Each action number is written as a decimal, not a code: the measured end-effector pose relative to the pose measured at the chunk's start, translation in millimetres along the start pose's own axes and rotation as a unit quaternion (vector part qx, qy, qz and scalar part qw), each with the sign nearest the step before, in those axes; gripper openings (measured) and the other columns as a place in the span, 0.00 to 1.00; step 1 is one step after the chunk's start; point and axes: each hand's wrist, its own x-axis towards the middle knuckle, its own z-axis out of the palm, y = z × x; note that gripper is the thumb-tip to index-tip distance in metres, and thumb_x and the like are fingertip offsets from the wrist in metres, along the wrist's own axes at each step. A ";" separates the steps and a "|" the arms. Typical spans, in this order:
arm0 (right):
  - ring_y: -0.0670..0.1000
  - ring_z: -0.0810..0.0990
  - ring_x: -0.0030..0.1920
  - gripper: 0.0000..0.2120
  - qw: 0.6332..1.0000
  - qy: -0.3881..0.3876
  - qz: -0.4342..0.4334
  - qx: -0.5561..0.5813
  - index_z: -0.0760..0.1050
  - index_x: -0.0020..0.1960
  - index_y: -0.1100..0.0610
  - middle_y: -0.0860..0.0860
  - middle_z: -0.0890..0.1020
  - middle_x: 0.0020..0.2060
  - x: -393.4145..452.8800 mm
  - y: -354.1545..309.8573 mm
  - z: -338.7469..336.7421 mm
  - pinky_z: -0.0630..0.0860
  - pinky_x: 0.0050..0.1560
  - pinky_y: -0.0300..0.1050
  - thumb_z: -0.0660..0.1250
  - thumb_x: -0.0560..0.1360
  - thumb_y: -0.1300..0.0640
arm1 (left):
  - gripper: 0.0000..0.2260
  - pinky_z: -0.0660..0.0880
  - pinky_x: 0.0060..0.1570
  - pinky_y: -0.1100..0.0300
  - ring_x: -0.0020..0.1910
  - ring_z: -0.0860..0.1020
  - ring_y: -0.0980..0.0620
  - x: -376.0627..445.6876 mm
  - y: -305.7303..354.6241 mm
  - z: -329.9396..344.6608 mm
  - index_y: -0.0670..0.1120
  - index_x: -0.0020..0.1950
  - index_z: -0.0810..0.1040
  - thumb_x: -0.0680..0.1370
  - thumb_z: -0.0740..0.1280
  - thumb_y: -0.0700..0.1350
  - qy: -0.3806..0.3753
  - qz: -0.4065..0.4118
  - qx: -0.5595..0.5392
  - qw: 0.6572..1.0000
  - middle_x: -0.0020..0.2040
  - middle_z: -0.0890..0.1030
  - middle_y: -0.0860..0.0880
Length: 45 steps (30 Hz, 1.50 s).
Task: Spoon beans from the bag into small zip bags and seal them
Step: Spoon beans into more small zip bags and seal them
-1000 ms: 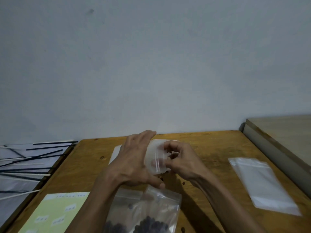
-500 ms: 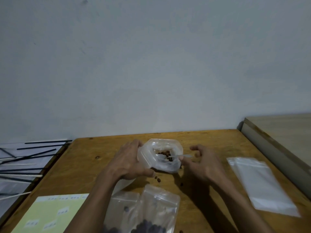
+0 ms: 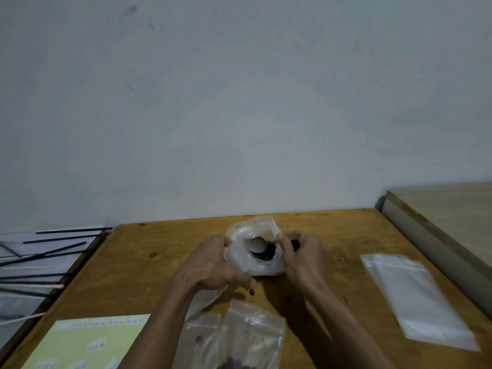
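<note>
A clear bag of dark beans [image 3: 257,262] stands open-mouthed on the wooden table [image 3: 159,275]. My left hand [image 3: 213,265] grips its left rim and holds the mouth open. My right hand [image 3: 303,257] pinches the handle of a small clear spoon [image 3: 259,245] whose bowl is inside the bag over the beans. Two small zip bags with dark beans [image 3: 239,336] lie at the near edge, between my forearms. A loose bean [image 3: 251,291] lies on the table by my left thumb.
A stack of empty zip bags [image 3: 418,296] lies to the right. A pale green label sheet [image 3: 85,342] lies at the near left. Thin black and white sticks [image 3: 40,259] lie past the table's left edge. A raised wooden board [image 3: 439,217] borders the right side.
One second ago both hands were closed around the bag's top. Since then the mouth has been spread open, and my right hand has come back to the bag with the spoon dipped inside.
</note>
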 end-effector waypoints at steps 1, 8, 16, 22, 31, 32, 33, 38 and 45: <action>0.41 0.78 0.38 0.08 0.998 0.000 -0.056 -0.021 0.84 0.49 0.54 0.45 0.83 0.41 -0.1 -2.2 -2.3 0.72 0.35 0.32 0.67 0.80 0.52 | 0.53 0.78 0.56 0.55 0.58 0.75 0.51 -0.9 -1.5 -0.7 0.48 0.73 0.67 0.52 0.83 0.62 0.002 -0.002 -0.005 1.000 0.63 0.75 0.53; 0.46 0.76 0.37 0.03 0.959 -0.009 -0.260 -0.117 0.83 0.49 0.59 0.50 0.81 0.42 5.9 12.0 -8.0 0.67 0.37 0.28 0.71 0.77 0.60 | 0.53 0.78 0.60 0.49 0.60 0.75 0.49 -13.2 -0.3 -4.4 0.49 0.71 0.69 0.50 0.82 0.63 0.011 -0.014 -0.001 1.000 0.64 0.76 0.52; 0.44 0.76 0.42 0.08 0.953 -0.010 -0.274 -0.128 0.81 0.57 0.56 0.50 0.83 0.47 -14.9 26.5 -16.2 0.67 0.42 0.29 0.67 0.80 0.57 | 0.48 0.74 0.65 0.48 0.64 0.72 0.48 -20.9 8.7 1.0 0.49 0.73 0.66 0.58 0.84 0.58 0.029 -0.008 0.017 0.999 0.66 0.71 0.51; 0.46 0.78 0.36 0.05 0.962 0.016 -0.230 -0.144 0.80 0.53 0.57 0.50 0.81 0.42 -37.3 37.4 -1.4 0.72 0.35 0.32 0.66 0.80 0.59 | 0.48 0.71 0.67 0.49 0.68 0.70 0.50 -24.8 15.1 4.9 0.49 0.74 0.65 0.59 0.83 0.58 0.039 0.030 0.038 0.998 0.70 0.70 0.52; 0.53 0.81 0.32 0.12 0.959 0.076 0.144 0.232 0.80 0.42 0.55 0.56 0.83 0.31 -42.2 22.6 2.1 0.79 0.38 0.52 0.63 0.82 0.55 | 0.47 0.76 0.59 0.52 0.61 0.72 0.51 -16.7 14.8 8.0 0.49 0.72 0.67 0.57 0.83 0.58 0.044 0.041 0.010 0.998 0.65 0.72 0.53; 0.53 0.80 0.31 0.12 0.951 0.076 0.156 0.258 0.80 0.42 0.57 0.56 0.83 0.30 -40.8 22.0 -1.7 0.79 0.38 0.53 0.63 0.82 0.56 | 0.46 0.77 0.57 0.53 0.60 0.73 0.51 -14.6 11.8 9.3 0.50 0.71 0.68 0.57 0.83 0.58 0.043 0.041 0.001 0.998 0.63 0.72 0.53; 0.52 0.80 0.30 0.12 0.947 0.075 0.157 0.269 0.80 0.42 0.59 0.56 0.83 0.29 -39.0 21.7 -5.6 0.78 0.38 0.53 0.63 0.82 0.56 | 0.45 0.77 0.54 0.55 0.58 0.73 0.52 -13.1 8.3 10.6 0.50 0.69 0.69 0.56 0.83 0.58 0.044 0.041 -0.009 0.998 0.62 0.73 0.53; 0.51 0.79 0.30 0.09 0.940 0.059 0.115 0.315 0.80 0.47 0.60 0.52 0.82 0.29 -28.7 8.6 -32.8 0.77 0.34 0.50 0.64 0.81 0.58 | 0.40 0.76 0.42 0.61 0.50 0.78 0.56 -6.5 -8.0 17.2 0.53 0.61 0.72 0.53 0.84 0.60 0.061 0.040 -0.066 0.995 0.55 0.78 0.55; 0.49 0.80 0.29 0.10 0.972 -0.052 -0.032 0.227 0.81 0.45 0.55 0.52 0.82 0.30 -31.6 -19.5 -40.5 0.77 0.31 0.45 0.64 0.81 0.54 | 0.45 0.82 0.50 0.52 0.53 0.78 0.53 -2.5 -7.7 18.9 0.53 0.63 0.72 0.50 0.81 0.64 0.054 0.035 -0.087 0.994 0.57 0.78 0.54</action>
